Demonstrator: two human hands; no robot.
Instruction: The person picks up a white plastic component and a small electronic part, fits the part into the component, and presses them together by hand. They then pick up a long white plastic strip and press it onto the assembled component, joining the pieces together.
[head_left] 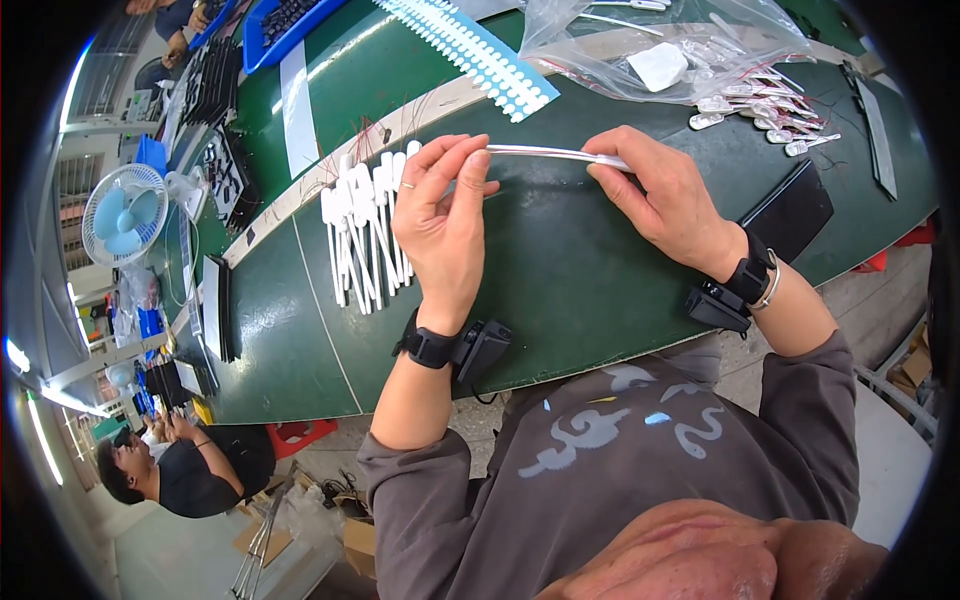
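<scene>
A thin white strip-like piece point(543, 153) is stretched level between my hands, above the green table. My left hand point(443, 205) pinches its left end between thumb and fingers. At the other end, my right hand point(660, 190) grips it with thumb and forefinger; that tip is partly hidden by the fingers. Beside my left hand lies a row of white stick-like parts point(365, 225) with wide heads and thin dark-red wires. A looser pile of similar white parts point(770, 115) with red wires sits beyond my right hand.
A clear plastic bag point(690, 40) lies at the far side, near a blue sheet of white stickers point(480, 55). A dark flat panel point(790, 210) is right of my right wrist. A blue bin point(285, 30), a fan point(125, 215) and a seated co-worker point(200, 470) are leftward.
</scene>
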